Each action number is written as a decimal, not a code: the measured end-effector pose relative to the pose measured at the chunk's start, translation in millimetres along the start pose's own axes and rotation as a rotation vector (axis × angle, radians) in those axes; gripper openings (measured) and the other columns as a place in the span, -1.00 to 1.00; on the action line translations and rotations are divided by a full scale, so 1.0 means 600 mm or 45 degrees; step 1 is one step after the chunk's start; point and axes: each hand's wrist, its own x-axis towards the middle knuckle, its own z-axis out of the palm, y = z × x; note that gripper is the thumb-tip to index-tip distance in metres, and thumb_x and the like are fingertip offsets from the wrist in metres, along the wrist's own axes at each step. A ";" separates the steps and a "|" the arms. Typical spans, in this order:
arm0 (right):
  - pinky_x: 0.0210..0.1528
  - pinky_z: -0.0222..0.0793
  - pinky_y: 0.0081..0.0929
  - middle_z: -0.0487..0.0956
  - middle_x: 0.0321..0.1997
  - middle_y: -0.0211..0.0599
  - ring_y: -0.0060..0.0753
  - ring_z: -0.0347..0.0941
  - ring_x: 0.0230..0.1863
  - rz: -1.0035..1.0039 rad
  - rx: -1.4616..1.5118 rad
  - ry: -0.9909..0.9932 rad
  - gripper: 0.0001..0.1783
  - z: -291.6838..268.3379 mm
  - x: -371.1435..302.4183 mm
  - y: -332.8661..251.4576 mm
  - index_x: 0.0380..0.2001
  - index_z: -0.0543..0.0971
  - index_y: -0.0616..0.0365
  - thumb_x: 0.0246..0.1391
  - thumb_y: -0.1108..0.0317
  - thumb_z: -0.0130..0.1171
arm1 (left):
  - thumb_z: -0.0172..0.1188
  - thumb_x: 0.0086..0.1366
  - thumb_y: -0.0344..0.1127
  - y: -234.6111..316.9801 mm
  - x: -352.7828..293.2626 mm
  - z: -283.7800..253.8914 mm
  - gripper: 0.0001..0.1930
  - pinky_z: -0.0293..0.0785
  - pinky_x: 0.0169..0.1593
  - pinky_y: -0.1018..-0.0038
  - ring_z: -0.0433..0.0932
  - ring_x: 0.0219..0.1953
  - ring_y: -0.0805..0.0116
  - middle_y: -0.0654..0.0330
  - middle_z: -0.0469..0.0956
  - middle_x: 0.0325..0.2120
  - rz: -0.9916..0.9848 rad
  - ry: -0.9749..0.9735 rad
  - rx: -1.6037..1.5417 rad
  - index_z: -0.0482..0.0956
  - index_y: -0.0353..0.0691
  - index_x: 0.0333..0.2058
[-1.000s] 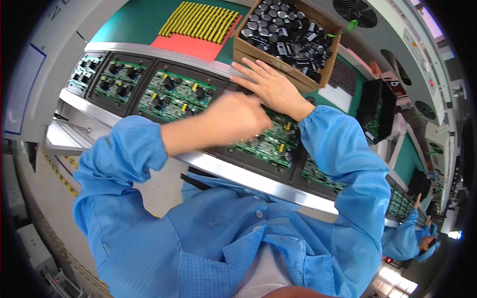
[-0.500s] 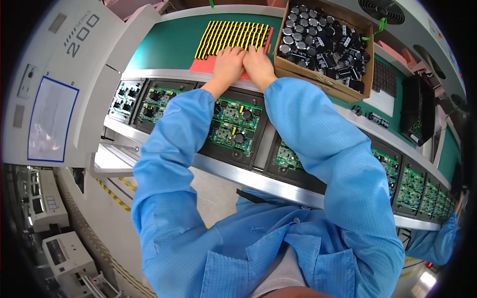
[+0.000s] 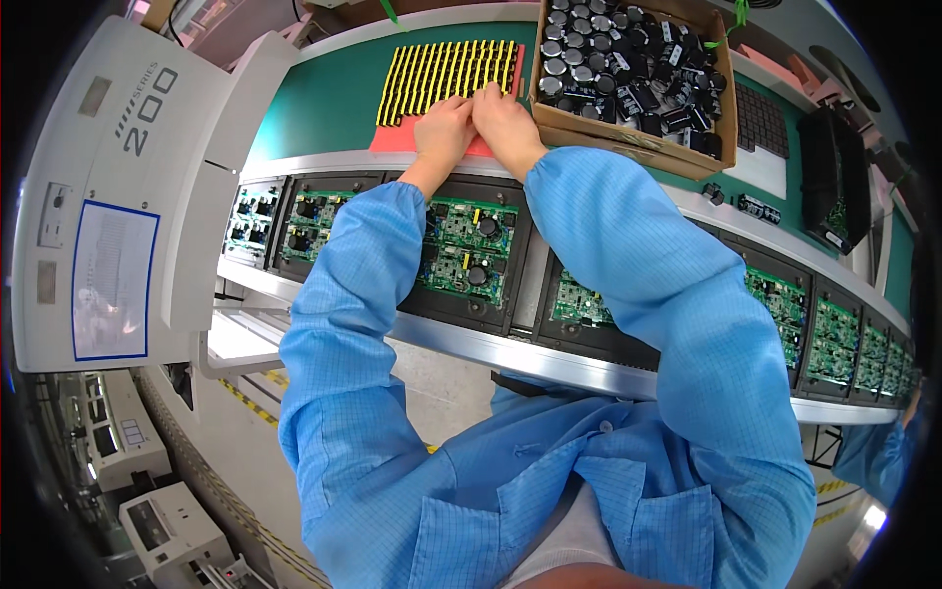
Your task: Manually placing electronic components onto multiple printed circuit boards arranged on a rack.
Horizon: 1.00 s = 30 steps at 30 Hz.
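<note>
At the far side of the line, rows of small yellow-and-black parts [image 3: 437,80] lie close together on a red mat [image 3: 392,138]. My left hand [image 3: 444,132] rests at the near edge of these rows, its fingers curled in. Beside it and touching it, my right hand [image 3: 503,124] reaches slightly farther over the rows, fingers bent and pressed together. Whatever the fingertips hold is hidden. Below my wrists, green circuit boards [image 3: 461,257] sit in a dark carrier on the line.
A cardboard box [image 3: 628,145] full of black cylindrical capacitors stands right of the mat. More boards in carriers [image 3: 834,339] run along the rail. A white machine [image 3: 128,196] stands at left, a black bin [image 3: 832,182] at far right. Another person's blue sleeve [image 3: 878,456] shows at right.
The view has turned slightly. My right hand has shifted a little farther over the rows than my left, and its fingers are more bent. My left hand stays at the near edge.
</note>
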 end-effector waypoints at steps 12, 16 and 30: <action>-0.12 0.50 -0.19 0.54 -0.16 -0.10 0.04 0.56 -0.15 -0.180 0.777 -0.319 -0.65 -0.386 -0.206 0.265 -0.13 0.49 0.22 -0.04 0.64 0.24 | 0.40 0.21 -0.15 -0.021 -0.009 -0.001 -0.70 0.62 -0.12 0.29 0.69 -0.14 0.23 0.30 0.70 -0.09 -0.022 -0.133 -0.196 0.74 0.06 -0.07; -0.23 0.46 -0.39 0.56 -0.22 -0.22 -0.27 0.50 -0.31 0.154 0.699 -0.308 -0.64 -0.446 -0.317 0.425 -0.05 0.57 0.13 0.07 0.62 0.30 | 0.45 0.20 -0.26 -0.056 -0.006 -0.004 -0.71 0.61 -0.08 0.35 0.69 -0.16 0.20 0.15 0.71 -0.17 0.032 0.086 -0.359 0.74 -0.10 -0.09; -0.36 0.37 -0.50 0.54 -0.41 -0.33 -0.54 0.36 -0.46 0.765 0.666 -0.521 -0.57 -0.450 -0.608 0.557 -0.04 0.63 0.16 -0.04 0.65 0.39 | 0.42 0.16 -0.44 0.473 0.068 -0.164 -0.71 0.66 -0.13 0.48 0.70 -0.26 0.44 0.22 0.71 -0.24 0.183 -0.400 -1.223 0.67 -0.15 -0.12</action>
